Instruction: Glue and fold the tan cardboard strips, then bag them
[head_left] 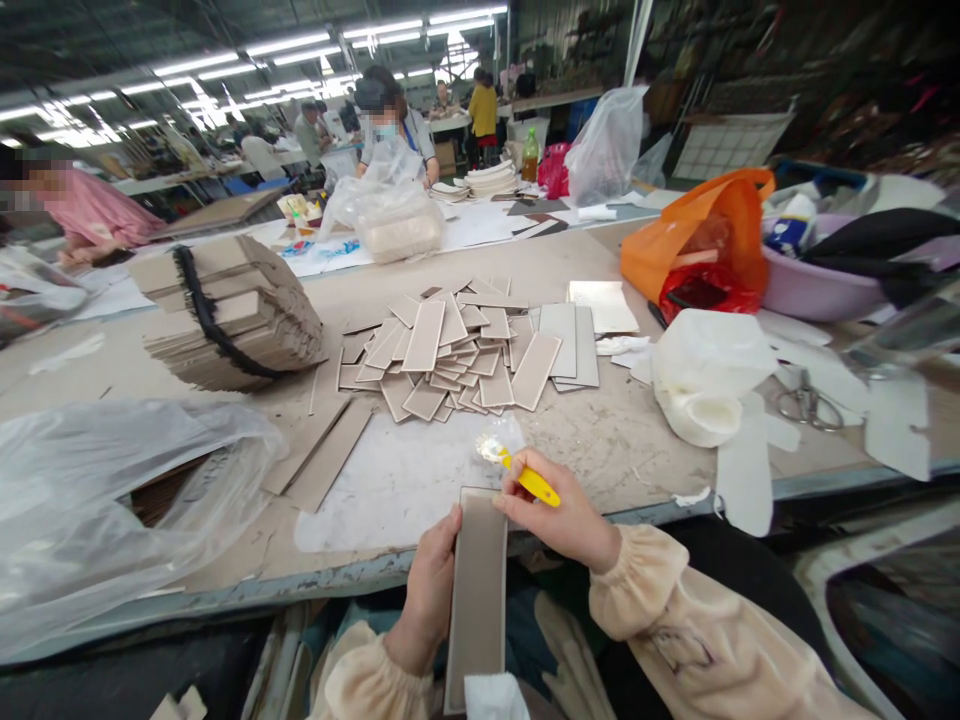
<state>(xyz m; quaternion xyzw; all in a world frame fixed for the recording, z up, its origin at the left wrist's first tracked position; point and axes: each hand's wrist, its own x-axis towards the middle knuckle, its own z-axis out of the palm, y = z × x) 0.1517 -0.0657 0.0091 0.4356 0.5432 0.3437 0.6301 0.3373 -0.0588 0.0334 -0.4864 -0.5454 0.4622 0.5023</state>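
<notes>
Fluorescent tubes (289,45) light a busy workshop as a worker handles flat pieces at a scuffed worktable (600,450), across from a co-worker (409,135). The left hand (429,565) grips a narrow taupe panel (480,590) by its side at the table's near edge, above the lap. The right hand (566,510), fingers pinching a yellow-handled brush (538,484) with a white-coated head, is beside the panel's upper end. Beyond lies a loose pile of similar panels (450,350), between a black-strapped stack (247,320) and a white plastic container (712,350); scissors (810,405) rest farther right.
</notes>
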